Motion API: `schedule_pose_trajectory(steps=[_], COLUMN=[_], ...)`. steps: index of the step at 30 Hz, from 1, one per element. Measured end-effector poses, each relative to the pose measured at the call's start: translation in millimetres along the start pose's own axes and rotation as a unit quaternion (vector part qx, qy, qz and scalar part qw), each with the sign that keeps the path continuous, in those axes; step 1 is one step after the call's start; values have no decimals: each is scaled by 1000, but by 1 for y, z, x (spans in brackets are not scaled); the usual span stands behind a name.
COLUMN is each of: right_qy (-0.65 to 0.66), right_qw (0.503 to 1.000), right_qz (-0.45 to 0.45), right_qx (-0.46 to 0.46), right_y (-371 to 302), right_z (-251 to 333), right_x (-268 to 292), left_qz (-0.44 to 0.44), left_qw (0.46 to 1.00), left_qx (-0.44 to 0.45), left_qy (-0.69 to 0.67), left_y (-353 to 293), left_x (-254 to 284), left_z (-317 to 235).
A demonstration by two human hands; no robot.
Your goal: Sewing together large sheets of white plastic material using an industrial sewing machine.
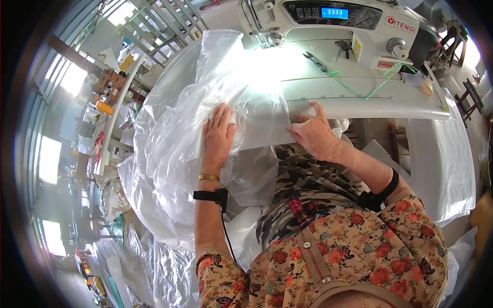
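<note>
A large clear plastic sheet [169, 123] spreads in loose folds over the left part of the sewing table and hangs down at its front. My left hand [220, 134] lies flat on it, fingers stretched forward. At the sheet's right edge, my right hand [319, 136] is closed, with thumb and curled fingers gripping the film by the table's front edge and the index finger pointing up. Beyond both hands stands a white sewing machine [339, 28] with a lit blue display. Its lamp glares on the film below the needle area, where the details are washed out.
Thread snips [315, 61] and a small dark tool [344, 49] lie on the machine bed. A green string [359, 91] trails across the table's ruler edge. More plastic film [442, 159] hangs at the right. A cluttered bench [115, 118] and a metal rack [159, 25] stand left.
</note>
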State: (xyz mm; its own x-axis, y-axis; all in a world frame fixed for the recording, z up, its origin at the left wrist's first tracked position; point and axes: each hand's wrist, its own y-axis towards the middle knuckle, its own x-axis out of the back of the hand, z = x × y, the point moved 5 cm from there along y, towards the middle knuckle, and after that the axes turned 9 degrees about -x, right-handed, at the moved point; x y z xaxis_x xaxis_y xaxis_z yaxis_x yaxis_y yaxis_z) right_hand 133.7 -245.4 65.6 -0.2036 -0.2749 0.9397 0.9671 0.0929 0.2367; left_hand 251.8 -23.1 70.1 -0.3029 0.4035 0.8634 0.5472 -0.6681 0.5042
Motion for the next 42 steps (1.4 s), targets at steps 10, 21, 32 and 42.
schedule_pose_trajectory(steps=[10,21,32,42], right_qy=[-98,-189,171,112], right_qw=[974,971,970,982], right_qz=[-156,-52,-173,-140], right_qx=[135,137,4,-62], right_y=[59,100,112,95], right_z=[7,-3,-25,-13], right_x=[53,37,35,31], left_qz=[47,81,63,-5], left_qw=[992,933,938,952], left_qx=[-77,63,37,50], left_qy=[-90,-346,-340,-302], left_y=[67,85,101,105], left_x=[34,-14,-20,-11], left_z=[-61,-30,-23,-12])
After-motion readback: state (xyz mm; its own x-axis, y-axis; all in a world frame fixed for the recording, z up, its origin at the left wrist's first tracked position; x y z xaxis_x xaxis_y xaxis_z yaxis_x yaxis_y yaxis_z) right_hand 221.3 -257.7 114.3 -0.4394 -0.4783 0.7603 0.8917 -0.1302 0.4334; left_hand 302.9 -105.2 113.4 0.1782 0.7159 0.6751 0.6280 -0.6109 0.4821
